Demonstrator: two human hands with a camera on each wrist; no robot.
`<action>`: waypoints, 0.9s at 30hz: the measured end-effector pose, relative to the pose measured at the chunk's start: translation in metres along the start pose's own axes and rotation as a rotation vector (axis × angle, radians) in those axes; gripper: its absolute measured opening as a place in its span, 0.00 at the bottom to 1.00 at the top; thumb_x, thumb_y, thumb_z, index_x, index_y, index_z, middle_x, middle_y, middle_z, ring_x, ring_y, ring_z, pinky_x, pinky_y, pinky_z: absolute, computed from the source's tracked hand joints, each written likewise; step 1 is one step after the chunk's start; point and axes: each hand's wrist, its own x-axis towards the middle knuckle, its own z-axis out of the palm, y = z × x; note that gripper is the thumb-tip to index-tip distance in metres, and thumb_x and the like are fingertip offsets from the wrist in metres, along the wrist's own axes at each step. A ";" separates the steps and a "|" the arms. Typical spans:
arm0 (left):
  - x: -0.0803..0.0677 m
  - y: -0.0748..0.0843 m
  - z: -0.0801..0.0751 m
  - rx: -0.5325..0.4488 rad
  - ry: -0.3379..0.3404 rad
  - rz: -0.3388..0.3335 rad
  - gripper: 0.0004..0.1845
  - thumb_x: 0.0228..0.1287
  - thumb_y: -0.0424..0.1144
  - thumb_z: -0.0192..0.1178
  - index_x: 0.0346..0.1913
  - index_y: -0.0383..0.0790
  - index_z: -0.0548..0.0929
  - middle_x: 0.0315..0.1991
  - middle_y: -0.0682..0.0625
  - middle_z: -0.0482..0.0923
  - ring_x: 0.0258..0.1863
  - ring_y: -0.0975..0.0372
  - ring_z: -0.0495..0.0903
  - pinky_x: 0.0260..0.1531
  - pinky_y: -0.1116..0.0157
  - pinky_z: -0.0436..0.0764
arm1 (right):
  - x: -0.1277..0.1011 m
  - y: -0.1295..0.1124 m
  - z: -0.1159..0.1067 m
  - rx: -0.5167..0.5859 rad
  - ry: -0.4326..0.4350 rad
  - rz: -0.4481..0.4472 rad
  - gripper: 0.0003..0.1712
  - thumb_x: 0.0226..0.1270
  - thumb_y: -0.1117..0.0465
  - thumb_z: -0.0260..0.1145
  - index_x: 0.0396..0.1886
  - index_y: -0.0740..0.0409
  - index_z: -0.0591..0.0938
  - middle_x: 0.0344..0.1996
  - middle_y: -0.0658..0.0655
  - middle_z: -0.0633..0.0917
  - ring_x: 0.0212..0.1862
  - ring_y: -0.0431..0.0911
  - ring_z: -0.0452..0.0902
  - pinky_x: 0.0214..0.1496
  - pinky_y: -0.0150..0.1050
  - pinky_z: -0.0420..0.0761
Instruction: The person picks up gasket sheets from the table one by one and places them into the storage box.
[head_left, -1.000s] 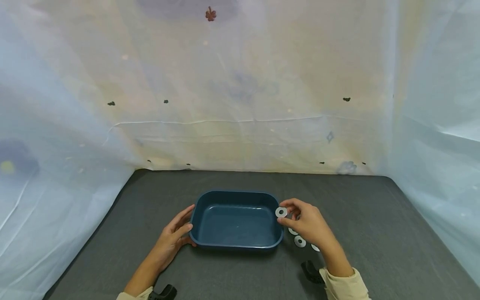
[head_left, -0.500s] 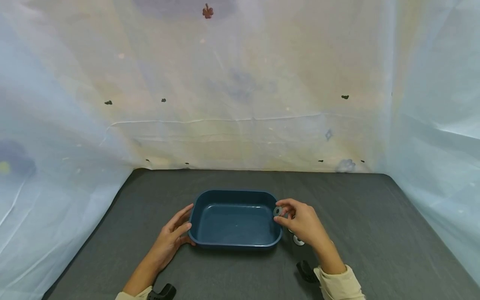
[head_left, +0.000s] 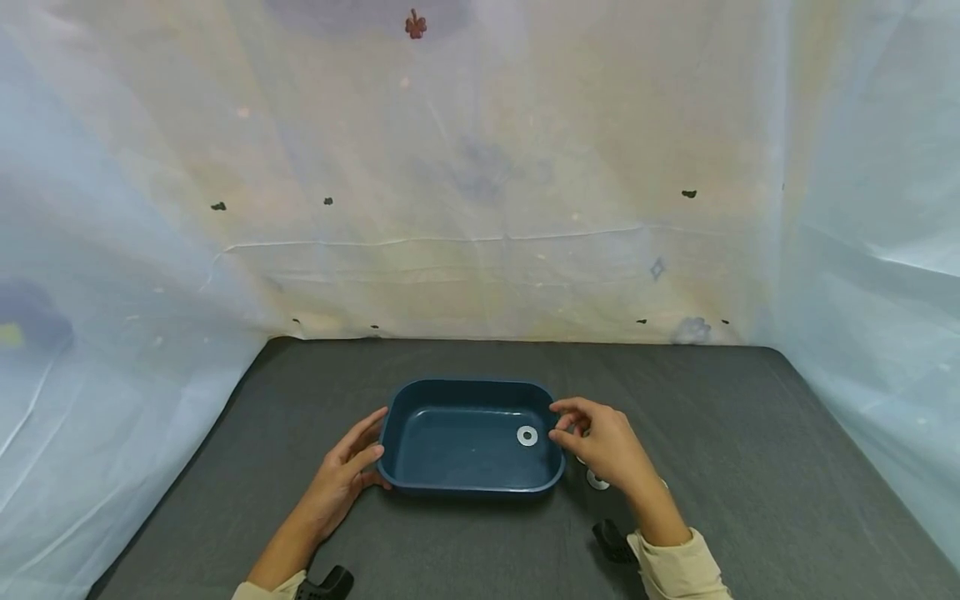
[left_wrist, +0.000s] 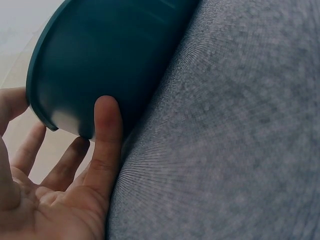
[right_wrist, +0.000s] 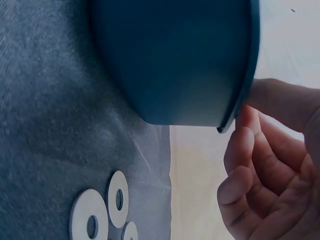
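Note:
A dark blue rectangular tray sits on the grey cloth. My left hand rests at its left end; in the left wrist view the thumb lies against the outer wall with the fingers spread by the rim. One flat metal washer lies inside the tray toward its right end. My right hand is at the right rim, fingers bent and holding nothing. Beneath that hand, more washers lie on the cloth; the right wrist view shows a large washer, another and part of a third.
Grey cloth covers the table around the tray. A pale patterned sheet hangs behind and at both sides. Dark wrist mounts sit by the cuffs of the light sleeves.
My right hand moved slightly left over the rim and let go of the washer, which now lies in the tray. The left hand stays against the tray.

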 end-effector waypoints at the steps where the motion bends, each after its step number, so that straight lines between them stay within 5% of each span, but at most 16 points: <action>1: 0.000 -0.001 0.000 -0.004 -0.001 0.001 0.31 0.79 0.39 0.48 0.80 0.47 0.52 0.68 0.51 0.64 0.53 0.62 0.78 0.40 0.57 0.85 | 0.000 0.001 -0.001 0.003 -0.006 -0.004 0.19 0.63 0.59 0.73 0.54 0.53 0.84 0.33 0.45 0.85 0.33 0.39 0.77 0.31 0.32 0.75; 18: -0.001 -0.004 -0.001 -0.024 0.012 -0.011 0.31 0.79 0.39 0.48 0.79 0.46 0.53 0.68 0.52 0.65 0.51 0.62 0.79 0.40 0.58 0.85 | -0.013 0.031 -0.042 -0.081 -0.130 -0.088 0.19 0.66 0.56 0.70 0.56 0.52 0.83 0.35 0.44 0.83 0.34 0.35 0.77 0.32 0.33 0.76; 27: -0.003 -0.002 -0.005 -0.009 0.009 0.002 0.31 0.79 0.39 0.48 0.79 0.46 0.53 0.67 0.52 0.66 0.51 0.62 0.79 0.40 0.57 0.85 | -0.029 0.070 -0.083 -0.092 -0.320 -0.120 0.23 0.61 0.53 0.74 0.54 0.57 0.82 0.36 0.48 0.81 0.33 0.32 0.74 0.32 0.32 0.76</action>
